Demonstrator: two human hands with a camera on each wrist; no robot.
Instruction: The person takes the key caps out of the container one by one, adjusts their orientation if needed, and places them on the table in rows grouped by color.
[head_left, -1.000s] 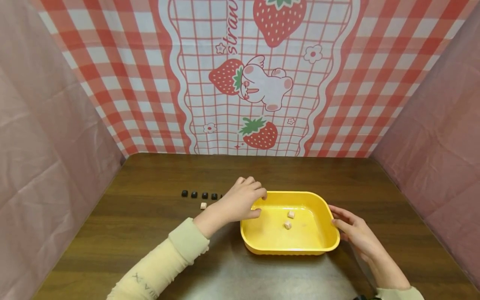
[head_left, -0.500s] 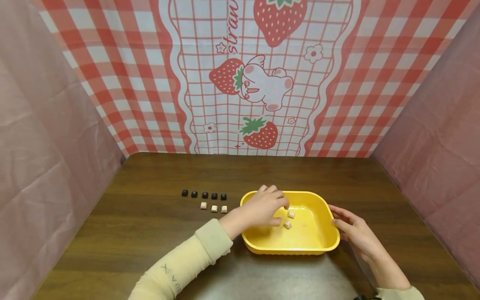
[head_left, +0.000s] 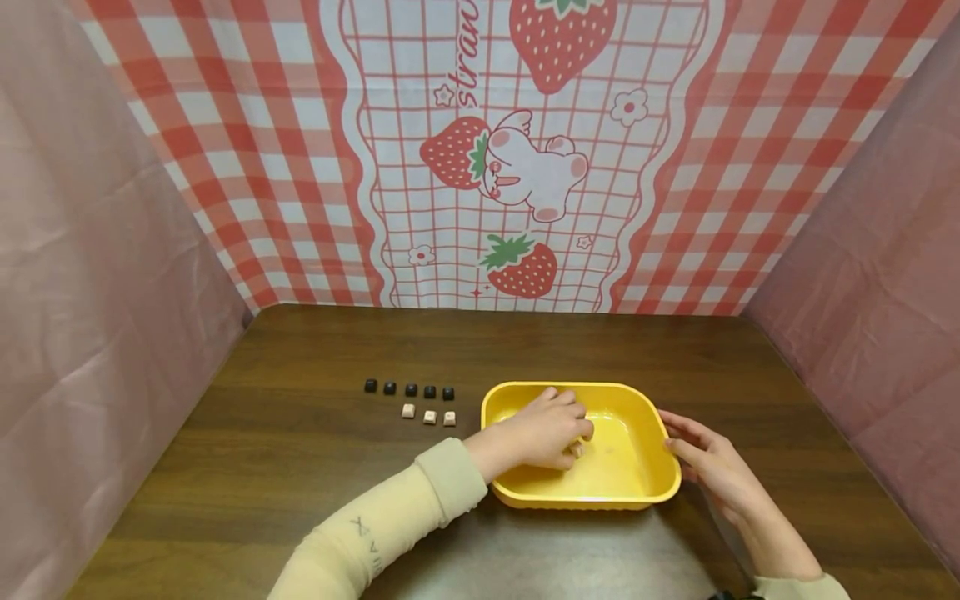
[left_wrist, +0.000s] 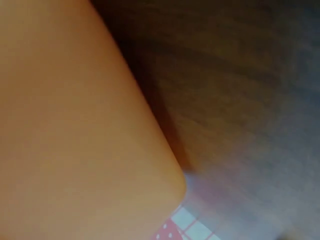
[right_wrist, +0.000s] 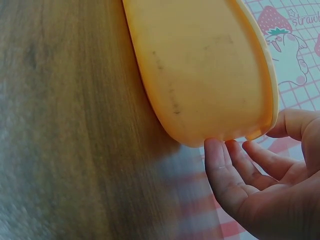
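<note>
My left hand (head_left: 551, 429) reaches down inside a yellow plastic tub (head_left: 630, 496), its fingers bent toward the tub's floor. One cream keycap (head_left: 577, 449) shows between the thumb and the fingers; whether they pinch it cannot be made out. The fingers cover the spot where a second cream keycap lay. With the thumb over the rim and fingertips against the outside wall, my right hand (head_left: 716, 471) holds the tub's right end. In the right wrist view this hand (right_wrist: 265, 180) grips the tub (right_wrist: 200, 75) the same way. The left wrist view shows no hand, only a blurred yellow-orange surface.
Left of the tub, several black keycaps (head_left: 411, 389) form a row on the wooden table (head_left: 315, 467). Three cream keycaps (head_left: 430, 417) make a shorter row in front of them. A strawberry-print cloth (head_left: 480, 167) hangs behind the table, with pink cloth at both sides.
My left hand has moved right and down, from the tub's left rim to the loose cream keycaps, uncovering the rows on the table. The right hand and the tub stay put.
</note>
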